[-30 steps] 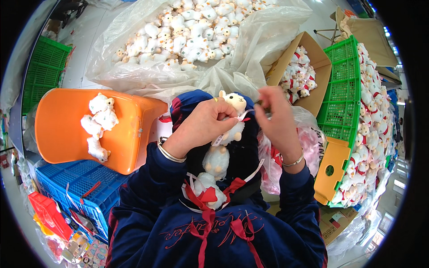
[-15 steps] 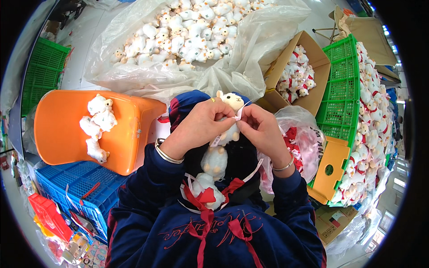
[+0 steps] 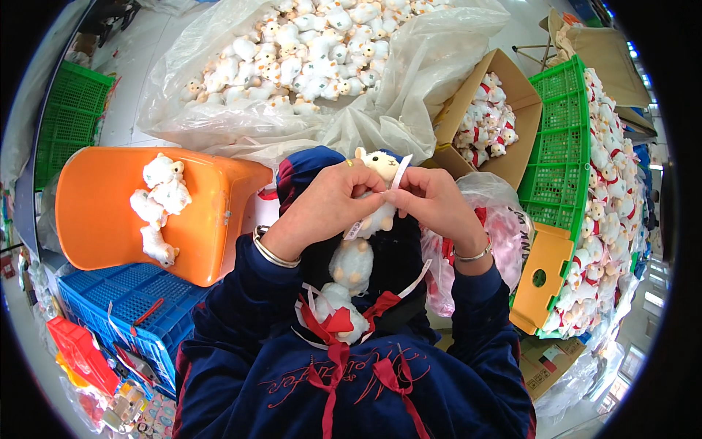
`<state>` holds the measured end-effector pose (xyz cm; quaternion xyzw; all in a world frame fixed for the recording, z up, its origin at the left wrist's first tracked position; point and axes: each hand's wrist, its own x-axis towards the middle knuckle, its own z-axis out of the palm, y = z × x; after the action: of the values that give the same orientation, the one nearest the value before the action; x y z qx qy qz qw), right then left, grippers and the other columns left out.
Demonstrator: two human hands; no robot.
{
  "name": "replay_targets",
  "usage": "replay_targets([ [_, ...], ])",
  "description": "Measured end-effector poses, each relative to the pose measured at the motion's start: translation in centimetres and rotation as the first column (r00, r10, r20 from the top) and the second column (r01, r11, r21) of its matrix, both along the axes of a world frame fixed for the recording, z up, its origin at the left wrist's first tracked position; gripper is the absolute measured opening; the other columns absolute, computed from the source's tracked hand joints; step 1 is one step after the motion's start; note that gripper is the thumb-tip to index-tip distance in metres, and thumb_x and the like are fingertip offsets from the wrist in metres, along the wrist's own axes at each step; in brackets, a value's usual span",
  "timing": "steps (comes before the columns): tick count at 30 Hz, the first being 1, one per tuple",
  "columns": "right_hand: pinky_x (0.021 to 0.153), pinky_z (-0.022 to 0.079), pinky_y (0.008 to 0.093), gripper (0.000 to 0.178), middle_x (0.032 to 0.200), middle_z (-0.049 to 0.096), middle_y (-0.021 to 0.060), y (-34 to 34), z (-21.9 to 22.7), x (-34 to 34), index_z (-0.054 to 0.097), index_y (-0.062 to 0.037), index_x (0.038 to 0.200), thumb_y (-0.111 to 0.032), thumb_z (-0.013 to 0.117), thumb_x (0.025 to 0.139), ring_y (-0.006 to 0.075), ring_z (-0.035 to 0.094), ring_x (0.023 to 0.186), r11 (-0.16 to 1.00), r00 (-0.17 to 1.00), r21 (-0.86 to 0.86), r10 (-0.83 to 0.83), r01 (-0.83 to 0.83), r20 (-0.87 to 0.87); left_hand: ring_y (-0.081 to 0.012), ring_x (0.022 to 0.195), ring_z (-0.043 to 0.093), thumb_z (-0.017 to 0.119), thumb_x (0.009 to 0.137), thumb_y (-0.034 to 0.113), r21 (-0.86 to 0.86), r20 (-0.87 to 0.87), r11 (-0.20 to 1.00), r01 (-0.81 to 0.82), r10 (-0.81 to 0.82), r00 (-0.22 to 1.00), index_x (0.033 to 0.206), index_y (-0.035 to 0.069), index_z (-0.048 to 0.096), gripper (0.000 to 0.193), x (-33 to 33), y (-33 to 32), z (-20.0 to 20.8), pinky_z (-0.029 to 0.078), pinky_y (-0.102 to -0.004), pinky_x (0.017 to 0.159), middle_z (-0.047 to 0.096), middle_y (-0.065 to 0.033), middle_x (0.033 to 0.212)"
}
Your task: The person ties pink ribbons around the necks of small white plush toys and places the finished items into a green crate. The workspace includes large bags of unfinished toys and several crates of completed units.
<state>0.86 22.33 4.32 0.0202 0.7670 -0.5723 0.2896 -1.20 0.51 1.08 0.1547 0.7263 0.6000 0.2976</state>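
Observation:
A white plush toy animal point(image 3: 379, 164) with a cream face lies in my lap, its head up between my hands. My left hand point(image 3: 333, 203) is closed in a pinch at its neck, fingertips on a narrow white ribbon point(image 3: 401, 173). From the other side my right hand point(image 3: 436, 206) pinches the same ribbon, and one end of it sticks up beside the toy's face. The fingers partly hide the neck. Below, a second plush toy point(image 3: 351, 265) and a third plush toy point(image 3: 338, 304) lie on my lap, the lowest with red ribbon point(image 3: 333, 323) on it.
An orange chair point(image 3: 95, 212) with several white plush toys stands at left, above a blue crate point(image 3: 95, 289). A plastic sheet point(image 3: 179, 110) full of plush toys spreads ahead. At right are a cardboard box point(image 3: 521, 121), a green crate point(image 3: 553, 161) and a plastic bag point(image 3: 504, 212) with red pieces.
My right hand has shifted slightly, its wrist farther right. The white ribbon's end now stands up more broadly beside the toy's face. My left hand stays put.

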Motion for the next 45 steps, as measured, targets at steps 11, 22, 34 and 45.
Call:
replay_targets([
  [11, 0.06, 0.047, 0.0231, 0.019, 0.075, 0.068, 0.001, 0.4, -0.1, -1.0, 0.072, 0.0037, 0.096, -0.015, 0.07, 0.094, 0.0056, 0.059, 0.067, 0.995, 0.995, 0.0, 0.096, -0.096, 0.041, -0.0028, 0.07, 0.049, 0.072, 0.093, 0.01, 0.026, -0.021, 0.998, 0.056, -0.055, 0.998, 0.099, 0.003, 0.07, 0.01, -0.4, -0.5, 0.2, 0.041, -0.0206, 0.062, 0.056, 0.005, 0.079],
  [22, 0.059, 0.046, 0.0239, 0.015, 0.075, 0.068, 0.0004, 1.4, 0.0, -1.3, 0.07, 0.0012, 0.095, -0.013, 0.068, 0.092, 0.0059, 0.057, 0.065, 0.98, 0.98, -0.013, 0.198, -0.197, 0.026, -0.003, 0.069, 0.045, 0.073, 0.091, 0.01, -0.007, -0.016, 1.0, 0.024, -0.024, 1.0, 0.095, 0.003, 0.069, 0.009, -0.3, -0.2, 0.1, 0.038, -0.0215, 0.061, 0.052, 0.0057, 0.077],
  [34, 0.064, 0.047, 0.0254, 0.017, 0.078, 0.065, -0.0006, 0.3, -1.0, -0.4, 0.07, 0.0025, 0.102, -0.013, 0.069, 0.093, 0.0058, 0.054, 0.069, 0.993, 0.991, -0.052, 0.098, -0.103, -0.096, -0.0031, 0.069, 0.046, 0.073, 0.091, 0.009, 0.021, -0.038, 0.999, 0.05, -0.049, 0.998, 0.096, 0.002, 0.069, 0.009, -0.5, -0.4, 0.0, 0.038, -0.0216, 0.06, 0.052, 0.0056, 0.076],
  [45, 0.06, 0.05, 0.0374, 0.014, 0.076, 0.062, 0.0137, -0.7, -0.8, -0.4, 0.06, -0.0016, 0.085, -0.008, 0.072, 0.084, 0.0321, 0.063, 0.068, 0.926, 0.8, 0.348, 0.32, -0.149, -0.508, -0.0029, 0.073, 0.052, 0.07, 0.096, 0.01, 0.032, -0.042, 0.999, 0.027, -0.026, 0.999, 0.098, 0.001, 0.068, 0.009, -0.4, -0.5, -1.1, 0.044, -0.0209, 0.065, 0.06, 0.0043, 0.079],
])
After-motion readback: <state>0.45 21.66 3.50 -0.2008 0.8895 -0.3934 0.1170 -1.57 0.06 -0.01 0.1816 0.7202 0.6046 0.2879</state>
